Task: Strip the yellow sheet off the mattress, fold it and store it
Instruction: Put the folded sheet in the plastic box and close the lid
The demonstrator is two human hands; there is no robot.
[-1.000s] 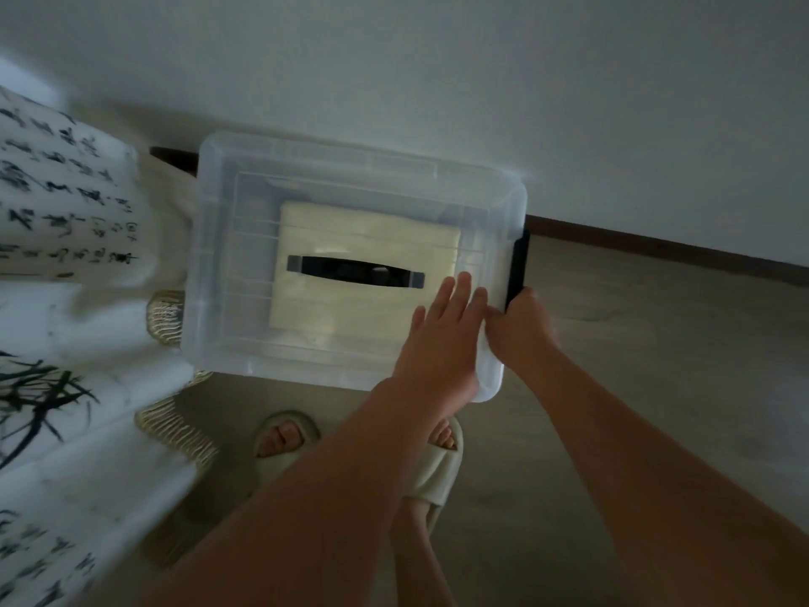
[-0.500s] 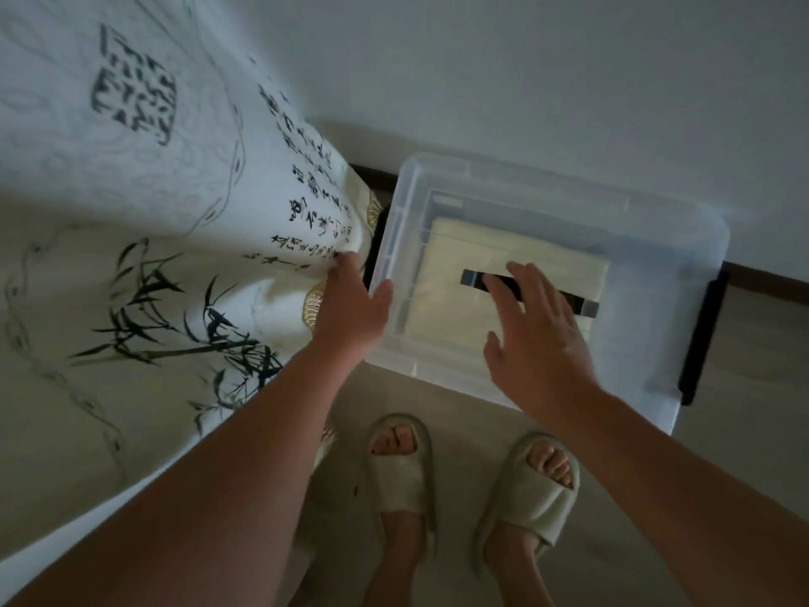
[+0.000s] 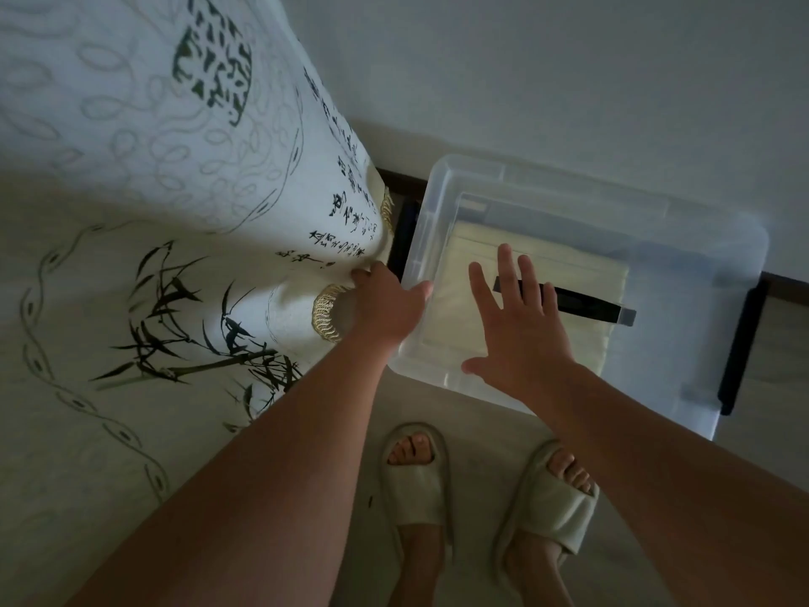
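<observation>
One folded yellow sheet lies inside one clear lidded bin, long axis running 10 to 4 o'clock. We see two hands: left hand curled over the bin's 9 o'clock edge; right hand spread flat, fingers splayed, gripping nothing. One printed mattress sits at 9 o'clock.

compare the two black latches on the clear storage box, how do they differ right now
The left latch sits squeezed between the clear storage box and the mattress, mostly hidden, with the left hand at that corner. The right latch is in full view on the open floor side, with no hand on it; the right hand is spread over the lid instead. Both are black strips on the box's short ends.
</observation>
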